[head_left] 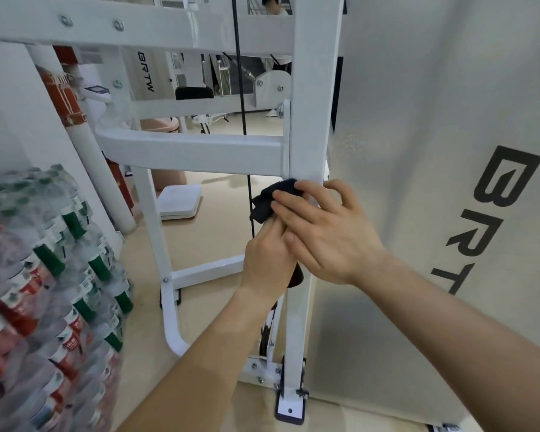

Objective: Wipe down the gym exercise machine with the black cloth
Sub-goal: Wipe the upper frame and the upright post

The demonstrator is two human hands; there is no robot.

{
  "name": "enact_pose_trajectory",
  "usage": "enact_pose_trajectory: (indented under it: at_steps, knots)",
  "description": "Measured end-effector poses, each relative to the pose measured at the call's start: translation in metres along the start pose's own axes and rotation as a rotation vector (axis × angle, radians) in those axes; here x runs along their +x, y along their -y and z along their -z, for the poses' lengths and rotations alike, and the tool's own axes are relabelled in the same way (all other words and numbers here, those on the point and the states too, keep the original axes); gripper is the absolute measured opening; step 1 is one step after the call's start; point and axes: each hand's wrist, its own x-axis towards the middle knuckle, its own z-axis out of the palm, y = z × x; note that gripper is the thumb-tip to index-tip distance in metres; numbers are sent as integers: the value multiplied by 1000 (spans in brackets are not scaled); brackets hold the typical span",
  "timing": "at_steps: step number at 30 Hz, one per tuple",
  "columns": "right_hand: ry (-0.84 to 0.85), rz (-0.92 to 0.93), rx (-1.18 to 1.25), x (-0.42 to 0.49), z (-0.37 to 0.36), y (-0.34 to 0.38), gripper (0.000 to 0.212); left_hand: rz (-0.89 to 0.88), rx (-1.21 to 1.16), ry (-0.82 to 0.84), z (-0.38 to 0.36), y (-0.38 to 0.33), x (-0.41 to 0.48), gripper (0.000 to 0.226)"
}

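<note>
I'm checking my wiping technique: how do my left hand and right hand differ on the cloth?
The right hand lies higher, fingers fairly straight, pressing the black cloth against the white post; the left hand sits lower, fingers curled in a grip on the cloth's lower part. The right hand overlaps the left hand's fingers. Both are bare and touch the same cloth.

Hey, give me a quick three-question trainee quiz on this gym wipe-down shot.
1. True or false: the cloth is against the upright post.
2. Which hands touch the cloth? A left only; B right only; C both.
3. Fill in: shrink-wrapped ___ are stacked at far left.
Key: 1 true. 2 C: left hand and right hand. 3 bottles.
</note>
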Motion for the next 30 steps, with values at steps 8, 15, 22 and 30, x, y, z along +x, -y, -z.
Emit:
enact_pose_trajectory:
  at_steps: [8,15,22,30]
  knots:
    - [-9,-89,87,-1,-4,1,61,107,-240,-248,34,8,8,36]
    - [-63,-254,327,-21,-2,9,80,475,-436,-64,8,-19,8,52]
    - [-219,-328,344,-65,-5,15,57,716,-631,-55,-15,-56,11,69]
    - [-199,-333,336,-88,-20,17,35,1004,-972,-178,-28,-48,42,42]
